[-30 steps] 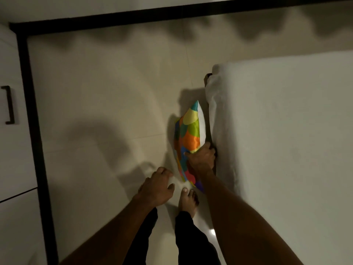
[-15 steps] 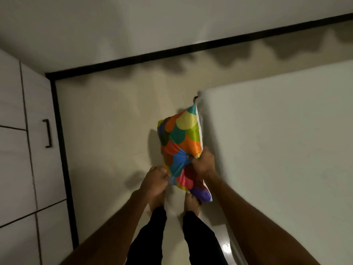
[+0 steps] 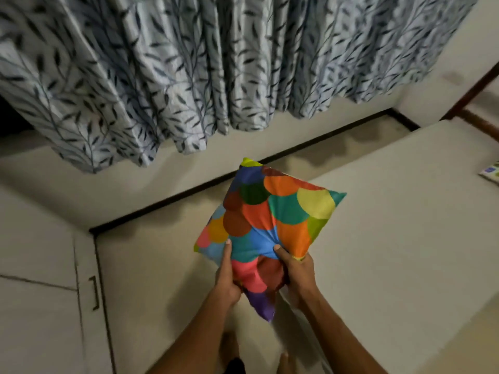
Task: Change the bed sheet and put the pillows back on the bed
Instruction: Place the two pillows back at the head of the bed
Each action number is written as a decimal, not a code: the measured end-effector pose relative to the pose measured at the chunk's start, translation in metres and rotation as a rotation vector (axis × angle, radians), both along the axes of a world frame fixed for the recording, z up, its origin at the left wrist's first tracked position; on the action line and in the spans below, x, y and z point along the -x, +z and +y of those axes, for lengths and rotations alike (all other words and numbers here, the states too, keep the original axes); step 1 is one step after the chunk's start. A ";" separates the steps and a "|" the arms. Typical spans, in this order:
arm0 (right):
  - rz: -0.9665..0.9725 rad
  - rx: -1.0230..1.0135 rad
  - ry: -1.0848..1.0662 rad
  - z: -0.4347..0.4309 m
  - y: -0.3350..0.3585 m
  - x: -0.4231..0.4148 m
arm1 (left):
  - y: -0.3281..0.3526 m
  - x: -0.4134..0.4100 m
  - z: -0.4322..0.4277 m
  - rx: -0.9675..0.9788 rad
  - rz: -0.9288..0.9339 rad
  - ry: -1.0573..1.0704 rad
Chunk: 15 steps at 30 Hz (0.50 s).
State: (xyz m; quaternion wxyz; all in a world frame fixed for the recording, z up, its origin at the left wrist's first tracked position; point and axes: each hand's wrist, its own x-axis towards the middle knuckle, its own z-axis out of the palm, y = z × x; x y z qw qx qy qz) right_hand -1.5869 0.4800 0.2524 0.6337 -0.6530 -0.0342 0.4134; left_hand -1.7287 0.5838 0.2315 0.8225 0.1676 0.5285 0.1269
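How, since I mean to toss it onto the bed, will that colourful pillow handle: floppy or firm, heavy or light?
Probably soft: the colourful pillow puckers where the right hand pinches it. Likely light and springy: held with the left hand by one lower corner, it stands out without drooping. Its smooth cover may slip a little.

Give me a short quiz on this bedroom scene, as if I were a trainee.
1. True or false: the pillow is plain white.
2. The left hand and right hand are: A) both gripping the pillow B) both idle C) smoothing a sheet
3. Fill in: the curtain bears a ___ pattern.
Key: 1 false, it is multicoloured; 2 A; 3 leaf.
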 end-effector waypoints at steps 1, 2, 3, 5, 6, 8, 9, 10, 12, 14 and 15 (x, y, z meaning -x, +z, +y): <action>0.015 -0.055 -0.026 -0.009 0.014 0.002 | 0.017 -0.005 -0.004 -0.049 -0.021 0.048; 0.021 -0.098 -0.061 -0.020 0.027 0.002 | 0.031 -0.011 -0.008 -0.092 -0.051 0.071; 0.025 -0.130 -0.092 -0.032 0.041 0.000 | 0.043 -0.019 -0.013 -0.123 -0.089 0.086; 0.038 -0.165 -0.132 -0.057 0.065 -0.006 | 0.070 -0.037 -0.027 -0.168 -0.151 0.074; 0.036 -0.175 -0.158 -0.076 0.078 -0.013 | 0.088 -0.047 -0.042 -0.182 -0.190 0.032; 0.021 -0.195 -0.191 -0.109 0.099 -0.026 | 0.111 -0.068 -0.068 -0.214 -0.243 -0.033; 0.011 -0.210 -0.199 -0.123 0.106 -0.033 | 0.117 -0.077 -0.078 -0.233 -0.263 -0.049; 0.004 -0.236 -0.211 -0.140 0.113 -0.038 | 0.125 -0.086 -0.091 -0.241 -0.286 -0.062; -0.023 -0.280 -0.217 -0.185 0.128 -0.048 | 0.139 -0.105 -0.128 -0.244 -0.311 -0.073; -0.044 -0.330 -0.225 -0.242 0.141 -0.056 | 0.150 -0.122 -0.179 -0.229 -0.348 -0.084; -0.049 -0.328 -0.231 -0.270 0.147 -0.060 | 0.154 -0.129 -0.202 -0.219 -0.368 -0.101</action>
